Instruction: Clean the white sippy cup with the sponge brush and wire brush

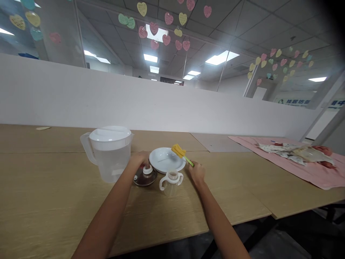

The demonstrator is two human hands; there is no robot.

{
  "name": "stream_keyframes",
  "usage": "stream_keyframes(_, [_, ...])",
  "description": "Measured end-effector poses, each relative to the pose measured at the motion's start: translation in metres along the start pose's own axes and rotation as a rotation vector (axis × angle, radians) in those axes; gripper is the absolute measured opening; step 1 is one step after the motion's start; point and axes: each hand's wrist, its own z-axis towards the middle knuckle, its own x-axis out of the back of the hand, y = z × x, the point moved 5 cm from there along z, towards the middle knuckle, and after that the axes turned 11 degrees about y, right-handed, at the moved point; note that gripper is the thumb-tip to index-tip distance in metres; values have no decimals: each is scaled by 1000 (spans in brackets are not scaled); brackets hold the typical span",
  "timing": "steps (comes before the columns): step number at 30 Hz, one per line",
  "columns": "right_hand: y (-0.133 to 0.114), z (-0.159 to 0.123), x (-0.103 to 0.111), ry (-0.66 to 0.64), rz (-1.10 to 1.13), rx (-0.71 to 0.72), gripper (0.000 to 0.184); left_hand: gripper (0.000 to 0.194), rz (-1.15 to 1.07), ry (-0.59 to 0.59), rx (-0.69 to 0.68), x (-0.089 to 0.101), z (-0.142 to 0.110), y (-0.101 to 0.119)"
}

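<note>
My right hand (197, 172) is closed around the green handle of a yellow sponge brush (179, 150). The brush head rests over the right rim of a shallow white bowl (161, 169). To the left, the bent fingers of my left hand (141, 159) close on the white-topped knob of a round, dark glass lid (145, 181), which lies on the table; my fingertips are partly hidden. Between my forearms stands a clear baby bottle (171, 185), upright and uncapped, with a white two-handled collar. It is in front of the bowl.
A lidded plastic pitcher (113, 158) of clear liquid stands left of my left hand. On the wooden table (54, 194), a pink cloth (302, 172) with crumpled packaging (296, 151) lies at the far right. A white partition (134, 104) runs along the back.
</note>
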Motion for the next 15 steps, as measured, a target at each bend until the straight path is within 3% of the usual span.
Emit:
stream_keyframes(6, [0, 0, 0, 2, 3, -6, 33, 2, 78, -40, 30, 3, -2, 0])
stream_keyframes(11, [0, 0, -1, -11, 14, -15, 33, 12, 136, -49, 110, 10, -11, 2])
stream_keyframes(15, [1, 0, -1, -12, 14, -35, 33, 8, 181, 16, 115, 29, -25, 12])
